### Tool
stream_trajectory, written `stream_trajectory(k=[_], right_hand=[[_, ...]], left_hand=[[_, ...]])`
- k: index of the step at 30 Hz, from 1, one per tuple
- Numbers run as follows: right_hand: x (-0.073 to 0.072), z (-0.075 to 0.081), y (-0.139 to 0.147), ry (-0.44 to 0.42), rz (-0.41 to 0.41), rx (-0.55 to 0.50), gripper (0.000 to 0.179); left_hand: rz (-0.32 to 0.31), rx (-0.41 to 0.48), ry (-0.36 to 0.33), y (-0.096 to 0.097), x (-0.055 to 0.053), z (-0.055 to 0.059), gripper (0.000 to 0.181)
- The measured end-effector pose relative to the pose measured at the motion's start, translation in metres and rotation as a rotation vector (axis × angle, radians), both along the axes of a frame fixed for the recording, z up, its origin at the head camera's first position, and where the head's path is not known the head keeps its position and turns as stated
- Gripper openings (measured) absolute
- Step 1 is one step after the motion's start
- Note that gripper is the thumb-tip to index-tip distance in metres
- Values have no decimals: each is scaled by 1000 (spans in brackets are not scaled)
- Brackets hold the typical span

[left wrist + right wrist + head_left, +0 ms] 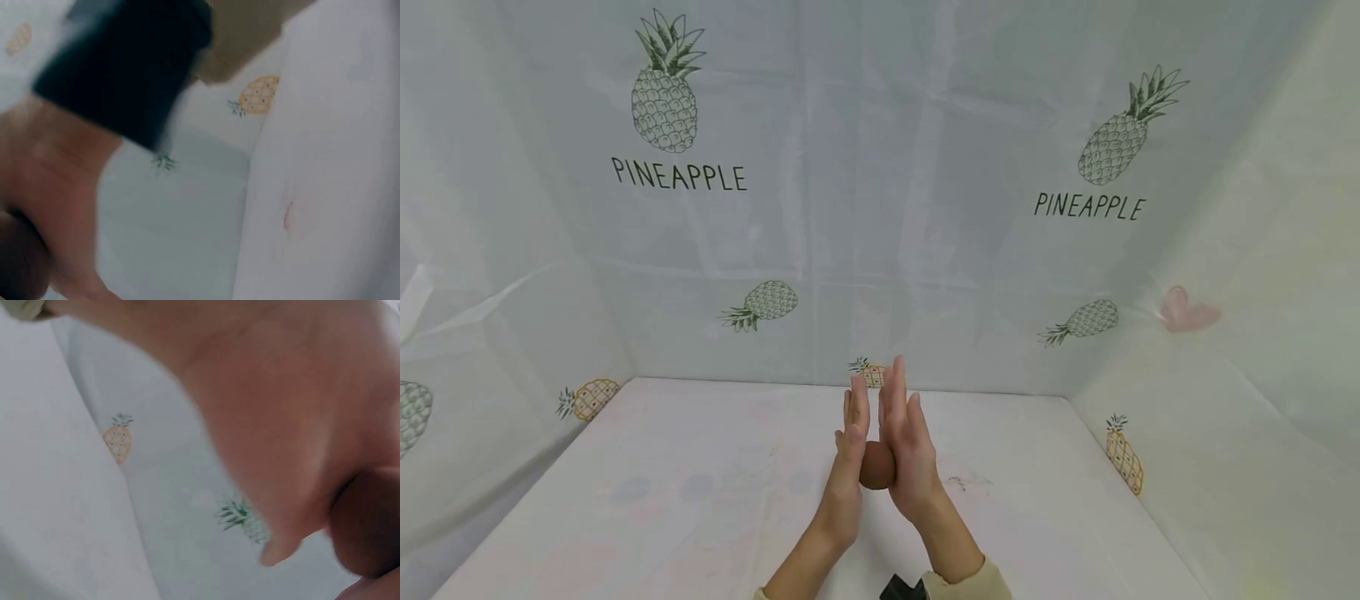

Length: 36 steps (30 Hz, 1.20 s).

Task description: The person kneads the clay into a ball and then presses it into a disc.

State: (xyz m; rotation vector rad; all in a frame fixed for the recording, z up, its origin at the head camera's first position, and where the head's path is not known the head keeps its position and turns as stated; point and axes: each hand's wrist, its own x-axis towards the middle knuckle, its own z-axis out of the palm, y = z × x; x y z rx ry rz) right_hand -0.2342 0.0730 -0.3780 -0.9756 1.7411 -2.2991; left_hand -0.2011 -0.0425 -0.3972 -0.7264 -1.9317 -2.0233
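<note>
A smooth brown ball [877, 467], like clay or dough, sits between the two palms in the head view. My left hand [847, 462] presses it from the left, fingers straight and pointing up and forward. From the other side my right hand [913, 458] lies flat against it, fingers also extended. Both hands are raised over the table. In the left wrist view the ball [22, 262] shows dark at the lower left corner, beside a palm. The right wrist view has part of the ball [369, 519] at its right edge, against a palm.
A white table [700, 500] with faint coloured marks lies under the hands. Small reddish-brown specks [958, 482] mark it right of the hands. White sheeting [880, 208] printed with pineapples encloses the back and sides. A dark block [131, 69] sits at a wrist.
</note>
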Motion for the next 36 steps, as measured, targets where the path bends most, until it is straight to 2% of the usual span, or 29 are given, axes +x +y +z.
stream_trajectory(k=[5,11,16,20,24,27,36], right_hand=[[-4,-13,-9,-69,23,63,65],[4,-18,-21,-147,45,122,65],[15,-11,-25,-116,61,127,62],[22,-3,-23,-53,67,124,59],[24,5,-19,27,38,93,62],[21,9,-13,59,2,58,63],[4,6,3,30,-116,31,62]], left_hand=[[22,34,3,-7,4,7,58],[67,79,-31,-21,2,14,62],[91,89,-35,-31,-5,15,63],[107,82,-55,-33,-13,8,63],[98,46,-70,-28,-18,0,63],[69,17,-70,-20,-17,-4,61],[-42,-52,-44,2,-3,-3,56]])
